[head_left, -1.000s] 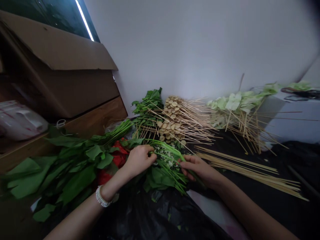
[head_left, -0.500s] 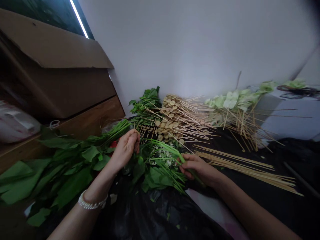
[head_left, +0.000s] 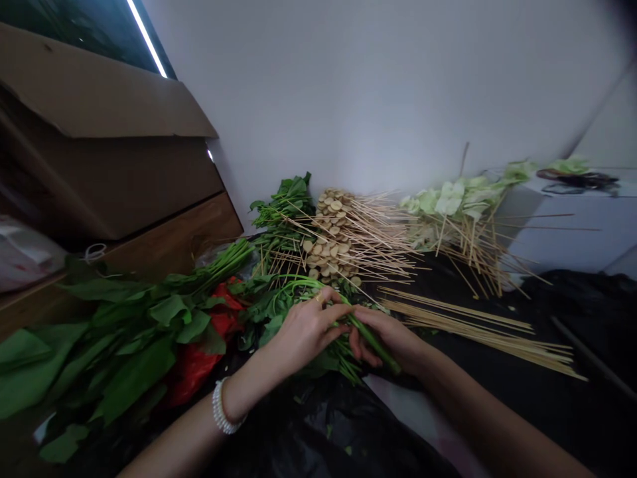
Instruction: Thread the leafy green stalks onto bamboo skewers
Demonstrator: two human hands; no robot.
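Stems [head_left: 374,343] near the front edge of the black plastic [head_left: 348,425], wrapped in the curled right hand [head_left: 395,332], apparently for steadiness; met higher up by the left hand [head_left: 306,328], half-bent, any pinch hard to tell. Hemmed in by leafy greens [head_left: 142,365] along the left edge, skewered slices [head_left: 331,242] behind, loose sticks [head_left: 488,340] rightward.

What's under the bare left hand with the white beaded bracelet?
Below the left hand, flat dark-green leaves and thin green stems show. Whatever lies directly beneath is covered, so can't tell.
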